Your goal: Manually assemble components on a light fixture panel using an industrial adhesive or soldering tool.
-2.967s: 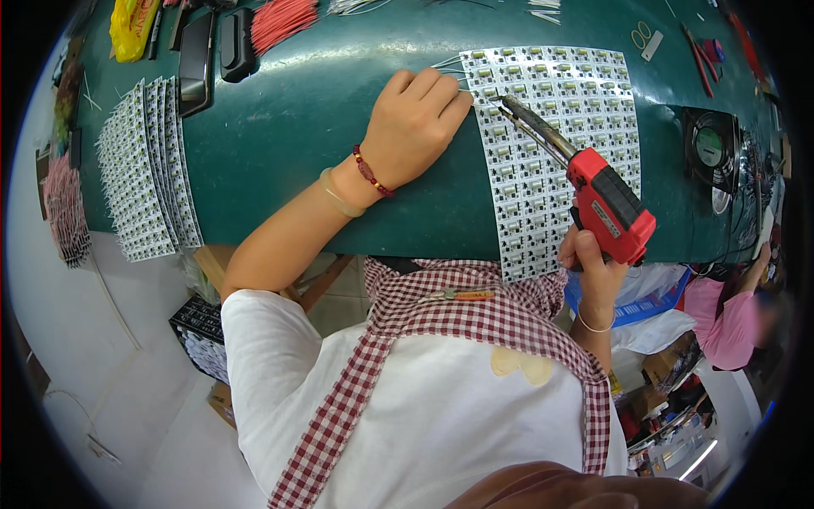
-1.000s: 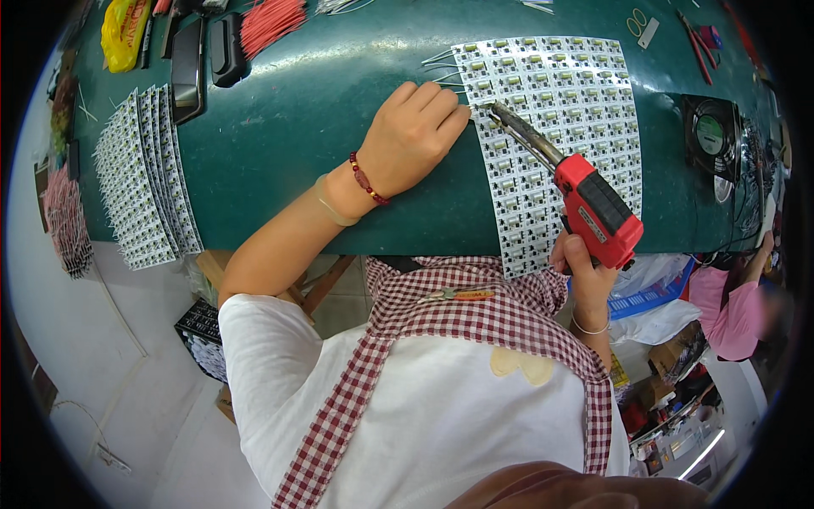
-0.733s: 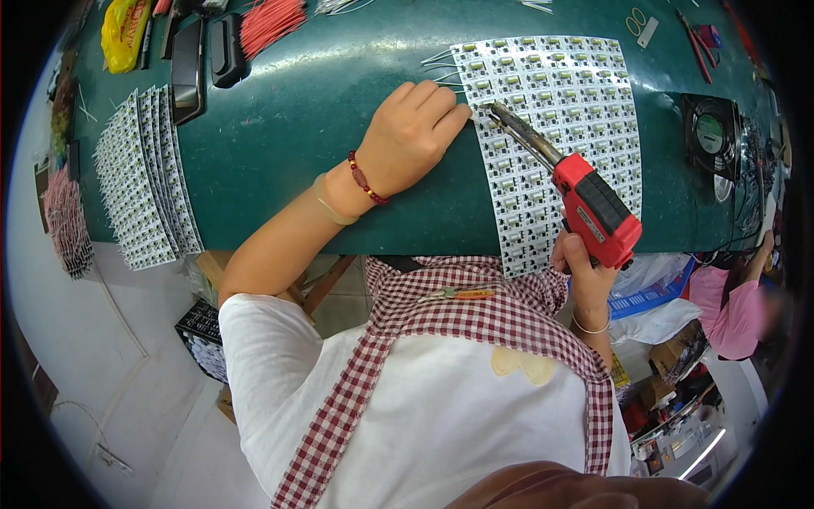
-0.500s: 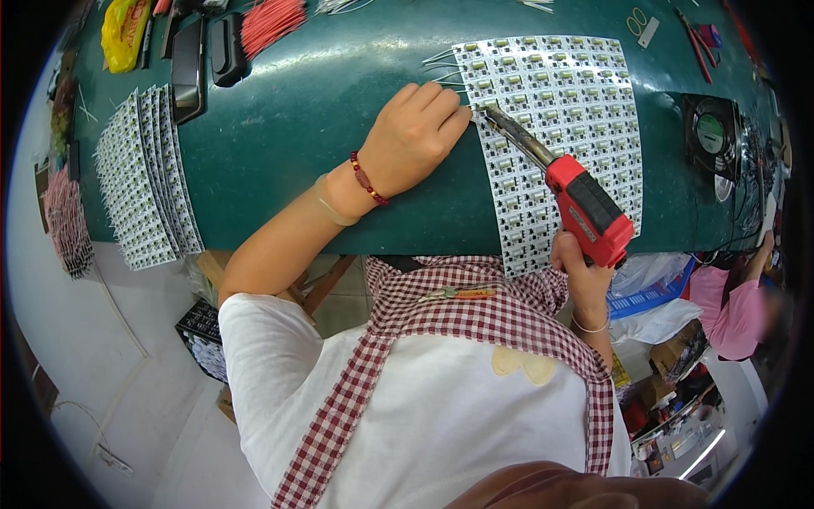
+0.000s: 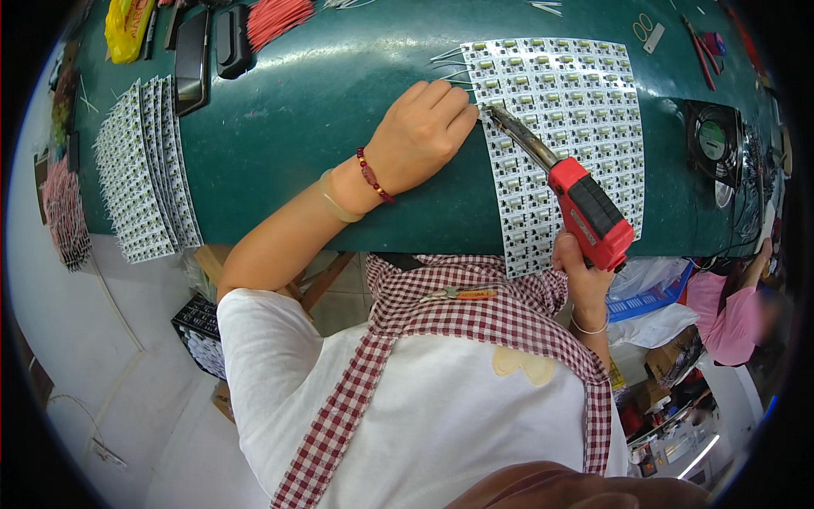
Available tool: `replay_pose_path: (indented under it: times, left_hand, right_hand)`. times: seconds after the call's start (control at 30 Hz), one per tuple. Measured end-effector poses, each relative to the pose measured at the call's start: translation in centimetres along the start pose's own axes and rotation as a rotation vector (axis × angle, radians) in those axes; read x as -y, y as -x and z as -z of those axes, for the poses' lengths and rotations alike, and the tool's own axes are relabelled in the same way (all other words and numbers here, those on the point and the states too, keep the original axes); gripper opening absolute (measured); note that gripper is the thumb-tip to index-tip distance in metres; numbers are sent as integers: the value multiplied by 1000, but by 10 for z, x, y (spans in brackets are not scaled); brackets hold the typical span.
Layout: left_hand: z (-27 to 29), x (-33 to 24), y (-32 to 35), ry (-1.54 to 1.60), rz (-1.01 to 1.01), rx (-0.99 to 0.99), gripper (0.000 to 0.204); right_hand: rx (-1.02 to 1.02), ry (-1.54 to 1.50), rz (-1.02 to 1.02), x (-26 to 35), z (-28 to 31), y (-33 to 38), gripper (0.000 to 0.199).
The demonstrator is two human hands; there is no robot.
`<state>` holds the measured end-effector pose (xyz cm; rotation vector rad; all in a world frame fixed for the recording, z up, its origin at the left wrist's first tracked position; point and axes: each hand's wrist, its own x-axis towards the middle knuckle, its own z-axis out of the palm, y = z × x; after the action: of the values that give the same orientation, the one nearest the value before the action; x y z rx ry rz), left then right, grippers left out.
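Soldering gun (image 5: 593, 208) & L hand (image 5: 421, 131) have both shifted slightly down the left edge of the PCB panel (image 5: 564, 110) vs 3 s ago. Head view: panel at approx 1-2 o'clk, thin white sheet, neat grid of small units w/ yellowish-green oblong blocks & black bits, lying on smooth glossy green tabletop (image 5: 297, 110), near end jutting past table edge. White wires (image 5: 449, 56), thin & bendy, poke out at its upper left edge. Gun: red plastic body w/ black inset, darkened metal barrel slanting to 10-11 o'clk; tip at panel's left edge, actual contact hard to make out. L hand, 12 o'clk, back up, fingers bent in beside tip; fingertips turned away, can't tell how tightly shut or if a wire's gripped. R hand (image 5: 583, 273), 3 o'clk, closed round gun's handle, most fingers hidden. Fanned panel stack (image 5: 136, 182), 9-10 o'clk; red wire bundle (image 5: 275, 19), 11 o'clk, cut off at top; square black fan (image 5: 712, 140), 2 o'clk, w/ dark, blurry tangle beside it. Also diff: gun's rear overlapped panel's right edge earlier, now sits inside it.
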<state>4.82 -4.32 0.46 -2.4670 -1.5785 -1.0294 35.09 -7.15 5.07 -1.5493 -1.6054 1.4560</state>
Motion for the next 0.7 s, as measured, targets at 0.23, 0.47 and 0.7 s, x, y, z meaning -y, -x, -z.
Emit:
replay_pose_path:
  times: [0.23,0.47,0.7]
  left_hand:
    - [-1,1,2,-8,-1,8,17]
    - [2,1,3,-104,-22,41,15]
    - [1,0,0,-105,-25,4,17]
  right_hand:
    - [6,-180,101,28,-7,-1,33]
    - [25,-202,72,20,0,5,44]
    - [64,-183,61,17,0,9,41]
